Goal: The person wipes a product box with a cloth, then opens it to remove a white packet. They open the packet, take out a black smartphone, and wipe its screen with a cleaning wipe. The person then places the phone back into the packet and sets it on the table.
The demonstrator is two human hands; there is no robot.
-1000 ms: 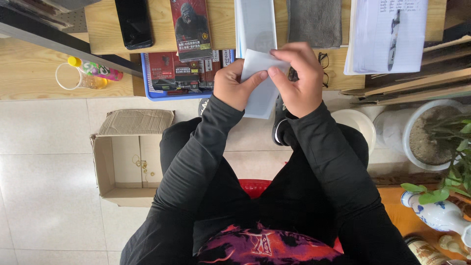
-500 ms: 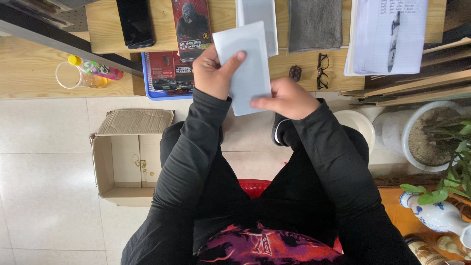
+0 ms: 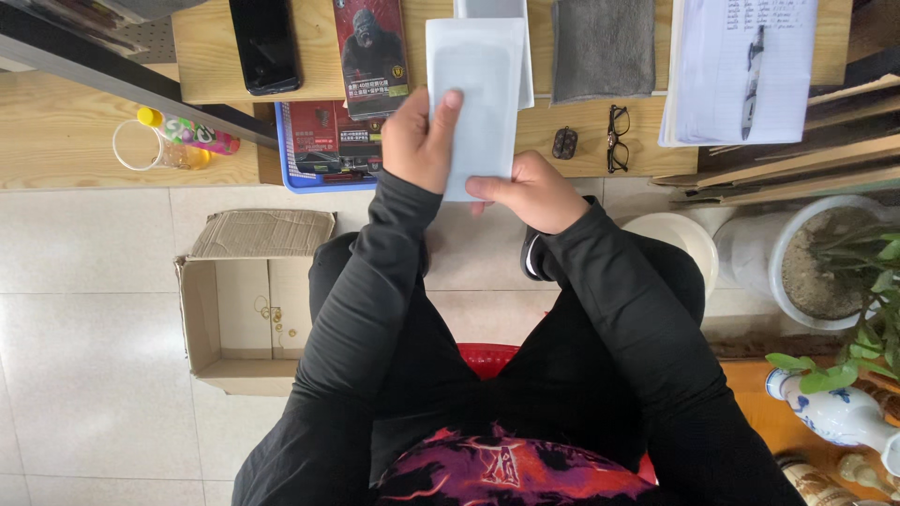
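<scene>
I hold a pale blue-white flat rectangular sheet [image 3: 476, 94] upright in front of me with both hands. My left hand [image 3: 422, 141] grips its left edge, thumb lying on the face. My right hand [image 3: 530, 192] pinches its bottom right corner. Behind the sheet, on the wooden table [image 3: 216, 56], lies a light grey flat device [image 3: 492, 9], mostly hidden. A red and black package [image 3: 372, 52] with a gorilla picture lies just left of the sheet. I sit on a red stool [image 3: 487, 356].
On the table: a black phone [image 3: 265, 42], a grey cloth [image 3: 603, 47], a small dark key fob [image 3: 564, 142], glasses [image 3: 617, 138], papers with a pen [image 3: 741, 66], a blue tray [image 3: 319, 155]. An open cardboard box [image 3: 246, 300] stands on the floor at left; plant pots [image 3: 830, 262] at right.
The sheet, held low and folded between both hands a second ago, has been raised and flattened out. My left hand moved up its left edge; my right hand slid down to the bottom corner.
</scene>
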